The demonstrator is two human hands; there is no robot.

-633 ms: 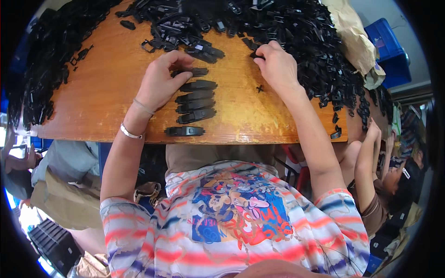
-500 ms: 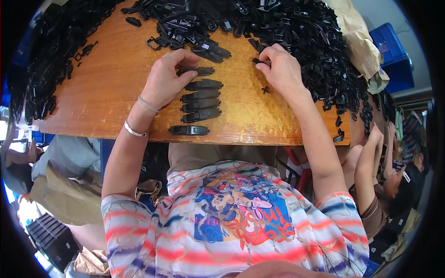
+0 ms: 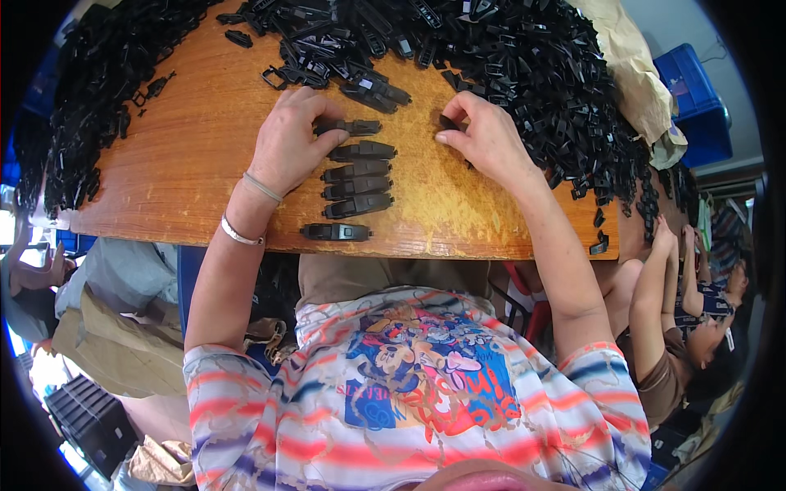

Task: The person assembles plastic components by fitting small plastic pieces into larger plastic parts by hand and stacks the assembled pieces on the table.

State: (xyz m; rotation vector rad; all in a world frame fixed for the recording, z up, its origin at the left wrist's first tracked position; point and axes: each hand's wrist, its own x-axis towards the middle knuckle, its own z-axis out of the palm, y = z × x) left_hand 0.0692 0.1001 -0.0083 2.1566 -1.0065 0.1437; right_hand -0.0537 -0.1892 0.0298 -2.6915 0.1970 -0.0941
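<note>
My left hand (image 3: pixel 296 135) pinches the left end of a long black plastic part (image 3: pixel 360 128) that lies crosswise above a column of similar ones. Between the thumb and forefinger of my right hand (image 3: pixel 485 137) is a small black plastic piece (image 3: pixel 451 123), mostly covered by the fingers. Below my left hand, several long black plastic housings (image 3: pixel 358 186) lie stacked in a row down the table. A single one (image 3: pixel 336 232) sits apart, close to the table's near edge. Just beyond my hands lie more long housings (image 3: pixel 375 92).
Heaps of small black parts cover the table's far right (image 3: pixel 532 74) and far left (image 3: pixel 90 90). The wooden table (image 3: pixel 205 155) ends in front of my body. Brown paper (image 3: pixel 626 65) and a blue bin (image 3: pixel 694 102) stand at the right. Other people (image 3: pixel 655 327) sit at the right and left.
My right hand has moved slightly left and nearer, carrying the small black piece away from the right heap. My left hand keeps its grip on the long part.
</note>
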